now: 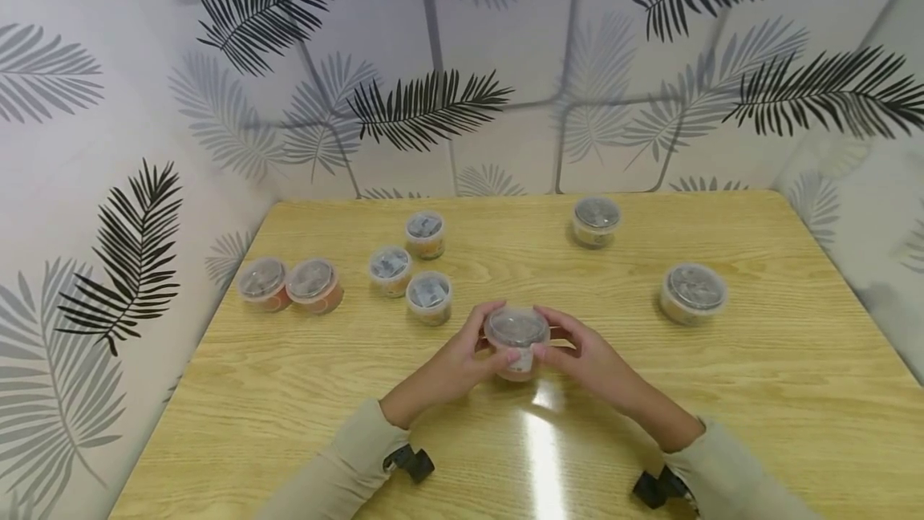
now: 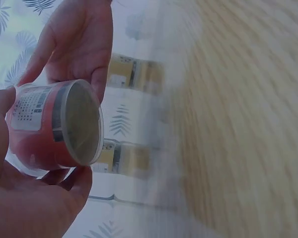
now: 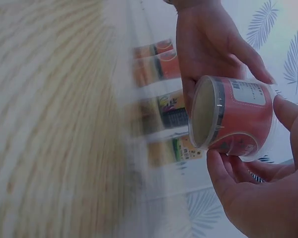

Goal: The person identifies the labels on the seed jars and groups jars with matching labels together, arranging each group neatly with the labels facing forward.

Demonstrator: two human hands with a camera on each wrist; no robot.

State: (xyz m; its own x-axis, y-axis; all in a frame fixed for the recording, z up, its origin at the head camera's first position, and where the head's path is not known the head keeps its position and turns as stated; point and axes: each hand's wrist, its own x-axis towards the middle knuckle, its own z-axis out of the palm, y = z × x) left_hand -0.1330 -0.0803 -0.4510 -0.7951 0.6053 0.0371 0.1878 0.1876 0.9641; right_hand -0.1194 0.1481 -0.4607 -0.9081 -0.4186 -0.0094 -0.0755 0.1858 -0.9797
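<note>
Over on the left, a pale wall (image 1: 43, 175) printed with black and grey leaves runs down beside the yellow wood-grain table (image 1: 289, 392). Near that edge stand two round red plastic tubs with clear lids, the outer one (image 1: 262, 283) just beside its neighbour (image 1: 314, 286). Further right comes a loose cluster of three smaller round tubs with clear lids and orange-toned sides: one at the back (image 1: 424, 233), one to the left (image 1: 391, 271), one in front (image 1: 429, 298).

Next, just right of that front one, is the person's left hand (image 1: 462, 363), coming out of a beige sleeve (image 1: 350, 452) with a small black device (image 1: 411, 464) at the wrist. Its thumb and fingers curl round a round red plastic tub with a clear lid and a white printed label (image 1: 516, 329). That tub is upright between both hands, lid on top, its base raised off the wood.

The right hand (image 1: 592, 359) grips the opposite side — thumb in front, fingers behind — with a matching sleeve (image 1: 729, 464) and black device (image 1: 660, 488). Well apart on the right stand two pale yellowish round tubs with clear lids, one (image 1: 596, 221) near the back edge, the other (image 1: 694, 293) further right and closer.
</note>
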